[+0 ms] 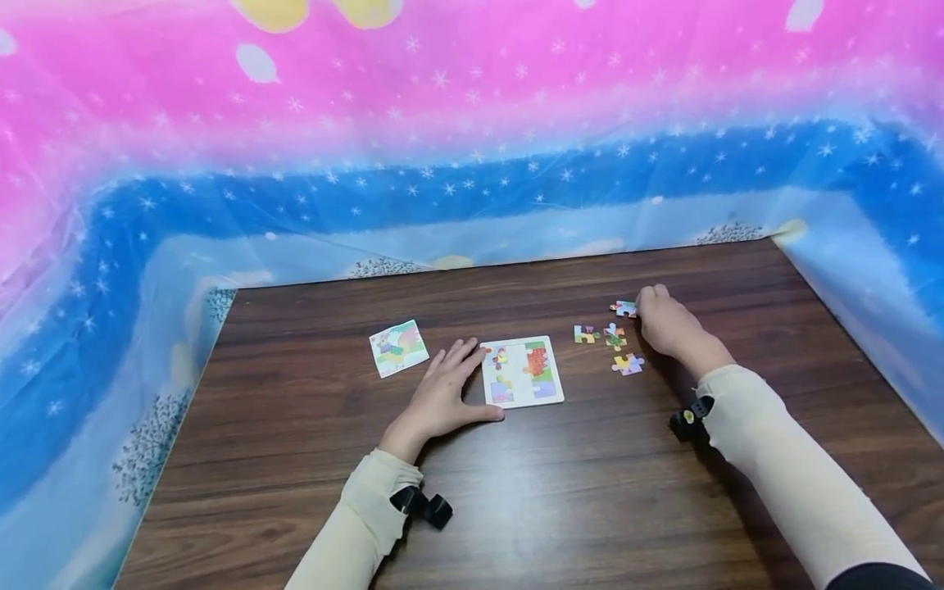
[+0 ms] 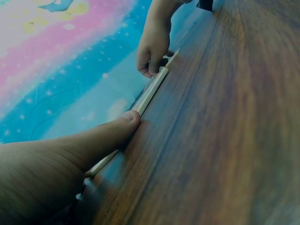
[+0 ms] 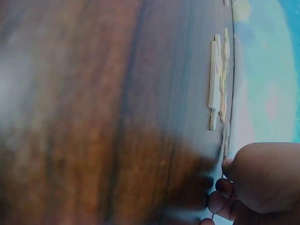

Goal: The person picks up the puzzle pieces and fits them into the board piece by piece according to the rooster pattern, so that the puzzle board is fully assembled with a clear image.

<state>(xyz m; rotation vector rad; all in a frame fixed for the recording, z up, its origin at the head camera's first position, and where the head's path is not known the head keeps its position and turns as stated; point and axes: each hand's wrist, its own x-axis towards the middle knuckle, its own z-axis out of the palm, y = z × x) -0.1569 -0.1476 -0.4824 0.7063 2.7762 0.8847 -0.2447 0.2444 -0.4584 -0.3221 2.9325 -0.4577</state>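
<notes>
Cream right sleeve (image 1: 782, 467) nearest the head camera, angling in from the lower right; cream left sleeve (image 1: 354, 516) opposite. Dark wooden table (image 1: 546, 508) beneath.

Puzzle tray (image 1: 519, 373) flat, between the hands. Printed pieces sit along its left and right sides; pale strip down the middle, unfilled.

Left hand (image 1: 442, 393): fingers spread and fairly straight at the tray's left edge, thumb along its near edge. No grip; seems a brace at the corner, to stop the tray sliding.

Right hand (image 1: 667, 324): fingers curled downward at the far jigsaw piece (image 1: 625, 309), covering its right end. Left wrist view shows the curl too; cannot tell whether fingertips actually pinch it.

Three loose pieces nearer: pink-and-green piece (image 1: 586, 334), green-and-white piece (image 1: 615, 337), yellow-and-lilac piece (image 1: 628, 365). All right of the tray, apparently for easy right-hand reach.

Picture card (image 1: 399, 348) tilted, left of the tray, face up beyond the left hand; probably placed there as a reference, visible yet out of the way.
</notes>
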